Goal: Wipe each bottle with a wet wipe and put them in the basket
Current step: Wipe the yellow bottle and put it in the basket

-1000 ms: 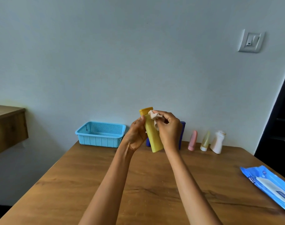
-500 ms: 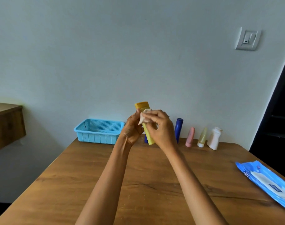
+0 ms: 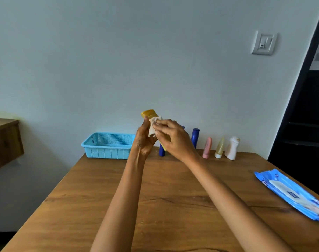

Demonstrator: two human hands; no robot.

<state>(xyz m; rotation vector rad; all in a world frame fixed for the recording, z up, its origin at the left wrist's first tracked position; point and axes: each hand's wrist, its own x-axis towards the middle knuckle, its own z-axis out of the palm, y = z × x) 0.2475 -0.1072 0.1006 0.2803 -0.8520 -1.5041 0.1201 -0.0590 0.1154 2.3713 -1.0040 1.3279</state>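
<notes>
The fingers (image 3: 159, 124) of the right hand (image 3: 173, 139) were pinched on the wet wipe (image 3: 153, 127), pressed against the yellow bottle (image 3: 148, 113) just below its cap. The left hand (image 3: 143, 140) was wrapped around the bottle body, held raised above the tabletop (image 3: 173, 188), near the basket (image 3: 107, 145). The bottle was judged light, rigid and slippery when wet; a mid-body grip was judged suitable. Both forearms were extended forward.

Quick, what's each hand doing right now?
Left hand: grips the yellow bottle.
Right hand: pinches the wet wipe against the bottle.
</notes>
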